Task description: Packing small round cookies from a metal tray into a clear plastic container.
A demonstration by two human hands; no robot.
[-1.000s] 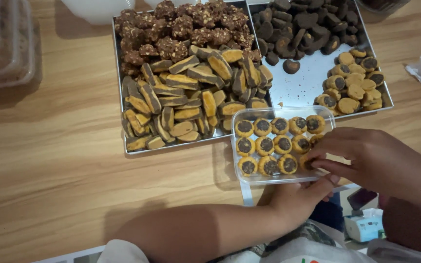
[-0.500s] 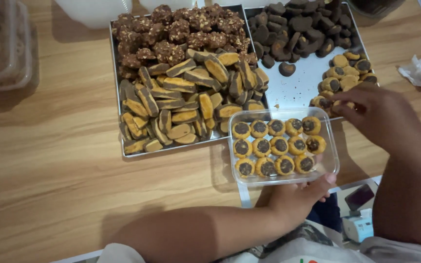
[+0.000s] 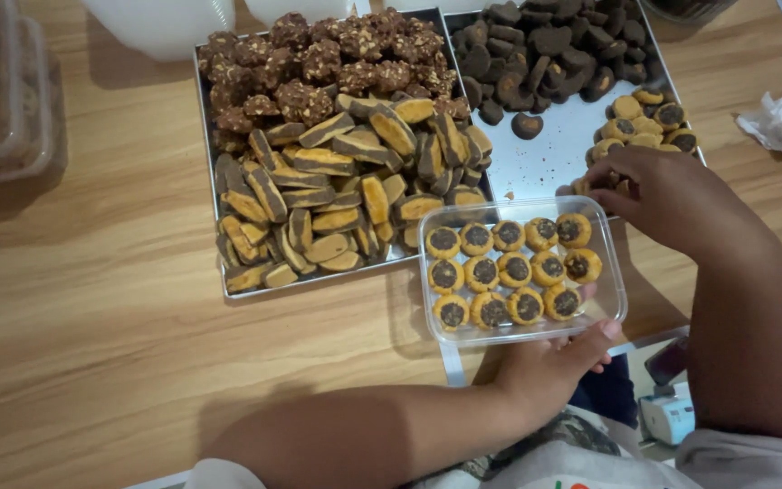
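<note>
We see R hand (image 3: pixel 672 204) has left the clear box (image 3: pixel 522 272) for far-right tray's round cookies (image 3: pixel 649 118), grip closing on one, can't tell if held; L hand (image 3: pixel 558 358) steadies box at near worktop edge.

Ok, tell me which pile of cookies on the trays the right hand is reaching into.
The right hand reaches into the small pile of round yellow cookies with dark centres at the right tray's edge, not the dark brown, nut-crusted or striped piles.

The left hand (image 3: pixel 549 362) reaches forward, fingers curled upward in a cupping grip. The right hand (image 3: pixel 667 204) extends farther out (palm down), fingertips bent.
</note>
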